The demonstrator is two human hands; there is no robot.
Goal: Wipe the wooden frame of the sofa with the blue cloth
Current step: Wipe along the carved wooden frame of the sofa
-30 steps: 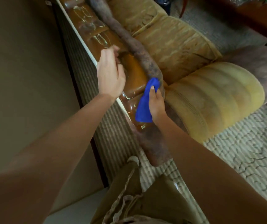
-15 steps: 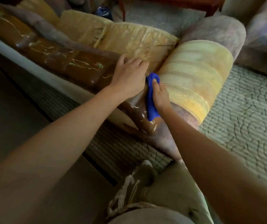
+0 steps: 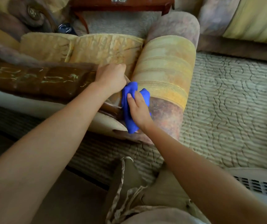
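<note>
The sofa's carved, glossy brown wooden frame point(image 3: 37, 80) runs along the top of the backrest from the left edge to the middle. A bright blue cloth point(image 3: 128, 101) lies bunched against the frame's right end, beside the yellow striped armrest point(image 3: 166, 68). My right hand point(image 3: 138, 109) presses the cloth onto the wood, with its fingers laid over it. My left hand point(image 3: 111, 76) grips the top of the frame just left of the cloth, fingers curled over the far side.
Yellow seat cushions point(image 3: 81, 47) lie beyond the frame. A patterned beige carpet point(image 3: 226, 110) covers the floor on the right. A second sofa point(image 3: 250, 21) stands at the top right and a dark red wooden table point(image 3: 121, 4) at the top. A floor vent point(image 3: 258, 186) sits at the lower right.
The view has swung to the right. My left hand slid along the frame toward its right end. The cloth and my right hand moved down over the frame's end.
</note>
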